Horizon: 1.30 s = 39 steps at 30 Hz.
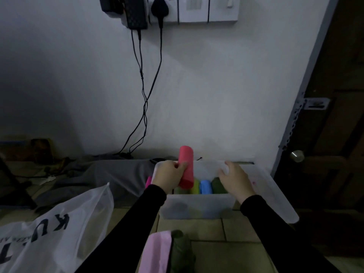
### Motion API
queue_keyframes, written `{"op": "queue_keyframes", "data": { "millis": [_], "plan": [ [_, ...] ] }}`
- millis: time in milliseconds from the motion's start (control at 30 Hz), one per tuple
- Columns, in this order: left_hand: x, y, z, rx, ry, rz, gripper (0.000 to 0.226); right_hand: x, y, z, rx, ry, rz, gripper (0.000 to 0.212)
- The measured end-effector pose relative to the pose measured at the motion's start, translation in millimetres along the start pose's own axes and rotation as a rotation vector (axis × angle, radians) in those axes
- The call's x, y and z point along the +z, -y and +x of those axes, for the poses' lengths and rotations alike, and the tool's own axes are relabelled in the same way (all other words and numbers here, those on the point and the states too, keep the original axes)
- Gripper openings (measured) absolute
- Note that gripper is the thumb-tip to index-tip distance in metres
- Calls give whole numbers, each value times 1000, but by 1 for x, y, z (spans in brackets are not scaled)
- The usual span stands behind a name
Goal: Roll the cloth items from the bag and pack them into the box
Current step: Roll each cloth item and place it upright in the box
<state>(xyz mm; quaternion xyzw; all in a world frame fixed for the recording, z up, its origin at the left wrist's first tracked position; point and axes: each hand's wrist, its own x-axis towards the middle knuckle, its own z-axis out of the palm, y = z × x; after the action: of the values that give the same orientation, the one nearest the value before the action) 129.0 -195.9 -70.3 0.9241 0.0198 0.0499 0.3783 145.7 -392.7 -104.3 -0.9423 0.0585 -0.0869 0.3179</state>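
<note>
My left hand (170, 175) grips a red rolled cloth (186, 167), held upright over the left part of the translucent plastic box (199, 206). Inside the box lie rolled cloths side by side: a yellow-green roll (195, 187), a blue roll (205, 187) and a dark green roll (217, 185). My right hand (235, 179) hovers over the right side of the box, fingers relaxed and holding nothing. A white plastic bag (57, 231) with black letters lies at the lower left. A pink cloth (157, 251) and a dark green cloth (182, 253) lie near the bottom edge.
A grey cloth-covered surface (118, 174) lies left of the box. Black cables (144, 107) hang down the white wall from plugs. A dark door (334, 134) with a round knob (297, 156) stands at the right. The floor is tiled.
</note>
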Motion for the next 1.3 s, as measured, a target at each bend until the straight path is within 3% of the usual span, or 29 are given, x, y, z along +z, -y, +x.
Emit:
{"op": "queue_keyframes", "data": {
  "millis": [67, 167, 333, 400, 500, 667, 800, 1067, 1300],
  "plan": [
    [16, -3, 8, -22, 60, 182, 42, 10, -14, 8, 18, 14, -96, 42],
    [39, -11, 7, 89, 142, 484, 33, 15, -21, 10, 100, 38, 33, 51],
    [71, -9, 18, -14, 192, 518, 18, 19, -26, 14, 126, 69, 71, 70],
    [75, -9, 18, 51, 160, 680, 34, 19, -26, 14, 147, 78, 64, 75],
    [74, -9, 19, 79, 160, 820, 38, 18, -26, 14, 150, 85, 73, 74],
    [67, -17, 16, 28, 141, 801, 37, 17, -25, 13, 145, 74, 76, 71],
    [54, -15, 25, -16, 270, 765, 41, 15, -25, 12, 133, 73, 91, 68],
    [67, -19, 25, 78, 203, 904, 36, 14, -25, 10, 148, 87, 114, 71],
    [81, -16, 34, 69, 257, 800, 35, 14, -23, 11, 151, 86, 120, 71]
  ]
}}
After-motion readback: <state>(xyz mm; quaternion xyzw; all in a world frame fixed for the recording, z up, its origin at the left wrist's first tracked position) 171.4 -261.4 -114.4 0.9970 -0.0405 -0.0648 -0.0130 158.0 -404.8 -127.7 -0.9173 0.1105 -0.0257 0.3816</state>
